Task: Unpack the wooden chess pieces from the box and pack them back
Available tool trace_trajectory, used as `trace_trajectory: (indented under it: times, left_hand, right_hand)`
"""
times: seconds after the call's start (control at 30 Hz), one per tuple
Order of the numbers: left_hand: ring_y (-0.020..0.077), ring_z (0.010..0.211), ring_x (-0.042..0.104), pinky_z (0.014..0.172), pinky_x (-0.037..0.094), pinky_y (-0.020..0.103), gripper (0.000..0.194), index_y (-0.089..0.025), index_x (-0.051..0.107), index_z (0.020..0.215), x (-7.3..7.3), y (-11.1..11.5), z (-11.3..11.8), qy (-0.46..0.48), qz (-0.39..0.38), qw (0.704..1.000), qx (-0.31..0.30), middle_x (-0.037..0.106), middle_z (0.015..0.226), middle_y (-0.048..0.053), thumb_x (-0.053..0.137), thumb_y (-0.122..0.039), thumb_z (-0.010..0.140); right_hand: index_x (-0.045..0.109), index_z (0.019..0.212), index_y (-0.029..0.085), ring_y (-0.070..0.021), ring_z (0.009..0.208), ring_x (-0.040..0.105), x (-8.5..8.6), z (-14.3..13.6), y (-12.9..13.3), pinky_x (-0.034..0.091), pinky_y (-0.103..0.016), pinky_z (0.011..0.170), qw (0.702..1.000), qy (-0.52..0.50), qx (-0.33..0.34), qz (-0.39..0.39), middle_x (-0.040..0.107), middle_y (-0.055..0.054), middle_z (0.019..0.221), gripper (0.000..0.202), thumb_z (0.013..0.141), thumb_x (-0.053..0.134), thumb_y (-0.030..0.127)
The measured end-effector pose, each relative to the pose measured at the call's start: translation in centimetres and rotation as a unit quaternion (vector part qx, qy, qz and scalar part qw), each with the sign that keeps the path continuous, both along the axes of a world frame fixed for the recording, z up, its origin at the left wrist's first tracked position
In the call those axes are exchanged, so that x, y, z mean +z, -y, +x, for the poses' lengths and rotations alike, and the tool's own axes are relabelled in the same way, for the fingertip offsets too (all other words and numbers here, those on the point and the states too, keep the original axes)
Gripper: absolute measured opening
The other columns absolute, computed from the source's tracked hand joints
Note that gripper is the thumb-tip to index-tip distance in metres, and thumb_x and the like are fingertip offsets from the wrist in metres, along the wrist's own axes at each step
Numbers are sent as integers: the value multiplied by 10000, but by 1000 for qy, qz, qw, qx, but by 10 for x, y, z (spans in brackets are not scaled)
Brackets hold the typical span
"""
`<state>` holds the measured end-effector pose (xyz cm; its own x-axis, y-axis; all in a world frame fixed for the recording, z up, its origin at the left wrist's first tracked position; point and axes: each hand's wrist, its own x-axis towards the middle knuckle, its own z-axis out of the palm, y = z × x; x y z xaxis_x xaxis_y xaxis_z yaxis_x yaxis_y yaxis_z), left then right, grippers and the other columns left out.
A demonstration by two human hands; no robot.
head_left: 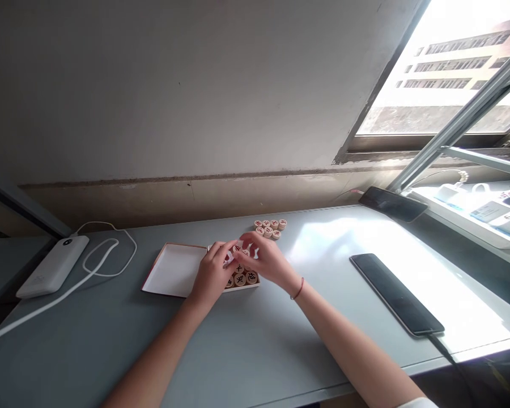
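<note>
An open box (pixel 247 287) of round wooden xiangqi pieces (pixel 239 279) sits on the desk, with inked characters on the pieces' tops. My left hand (pixel 215 266) reaches over its left side, fingers and thumb curled around pieces at the fingertips. From the right, my right hand (pixel 266 258) curves in over the box, thumb and fingers closing around pieces from the other side. The fingertips of both hands nearly meet, and they partly hide the box. Left of it lies the box lid (pixel 172 271), its white inside facing up.
Behind the box, several xiangqi pieces (pixel 268 232) stand in rows on the desk (pixel 238 351). A white power bank (pixel 53 266) with a cable is at the left. One phone (pixel 395 294) lies at the right; another phone (pixel 392 204) leans by the shelf frame (pixel 450 130).
</note>
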<state>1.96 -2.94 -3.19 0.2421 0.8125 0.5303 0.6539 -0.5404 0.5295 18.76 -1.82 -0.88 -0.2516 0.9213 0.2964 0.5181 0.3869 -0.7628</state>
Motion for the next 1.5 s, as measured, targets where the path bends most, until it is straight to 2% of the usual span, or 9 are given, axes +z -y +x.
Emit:
trace_trajectory:
  times: [0.1,0.23,0.33,0.5,0.87,1.03,1.23,1.33,1.5]
  left_hand:
    - [169,870,618,783,502,284,276,-246,568,1183,0,-2,-2,-43,27,999,-11,633,979,48,471,-290,929]
    - [244,881,595,824,472,374,390,-212,574,1226,10,-9,-18,-157,22,982,98,631,894,75,520,-405,892]
    - [242,860,612,780,470,346,370,-208,603,1194,19,-14,-34,-203,-80,962,166,639,909,86,445,-392,914]
    - [226,803,652,641,439,280,370,-246,575,1210,18,-18,-44,-219,-234,936,147,705,894,46,377,-353,916]
    - [219,721,659,594,431,267,333,-213,597,1143,-1,-23,-41,-189,-149,961,138,704,775,51,379,-219,891]
    - [243,798,633,673,447,309,319,-189,614,1127,0,-23,-42,-201,-86,964,152,683,894,93,397,-223,895]
    - [238,832,568,732,390,339,294,-218,690,918,10,-14,-14,-226,-8,968,113,654,867,77,405,-285,931]
    - [244,836,556,741,366,356,291,-207,687,840,6,-12,7,-243,-35,967,71,668,862,88,436,-326,927]
    - [227,868,591,775,359,350,292,-188,651,921,-2,-12,21,-256,-66,964,17,684,893,88,388,-310,954]
  right_hand:
    - [607,929,212,-117,663,572,2,-9,6,438,-228,599,1000,0,20,2,657,-11,819,145,840,549,311]
    - [634,903,201,-133,713,596,-5,20,-12,461,-252,660,991,28,-124,42,644,-48,908,152,840,519,279]
    - [628,934,193,-165,742,592,-16,50,-29,449,-288,689,964,111,-239,28,629,-80,971,171,813,520,248]
    - [563,959,205,-210,774,574,-33,69,-39,383,-283,642,944,211,-251,-13,652,-66,915,187,782,505,213]
    - [530,942,221,-213,761,543,-43,66,-41,337,-271,619,945,215,-245,-9,630,-63,886,174,784,460,204]
    - [567,984,213,-234,852,549,-33,63,-37,388,-298,696,944,214,-250,4,607,-97,984,205,793,495,207]
    - [593,1068,230,-182,757,581,-8,28,-16,407,-272,659,987,138,-87,-5,641,-61,905,249,922,400,290]
    - [630,946,213,-163,737,583,-11,13,-11,400,-252,637,991,126,-7,-51,647,-52,881,251,933,384,261]
    - [641,900,186,-155,762,575,-21,12,-15,420,-256,668,989,124,29,-74,610,-56,890,264,903,377,170]
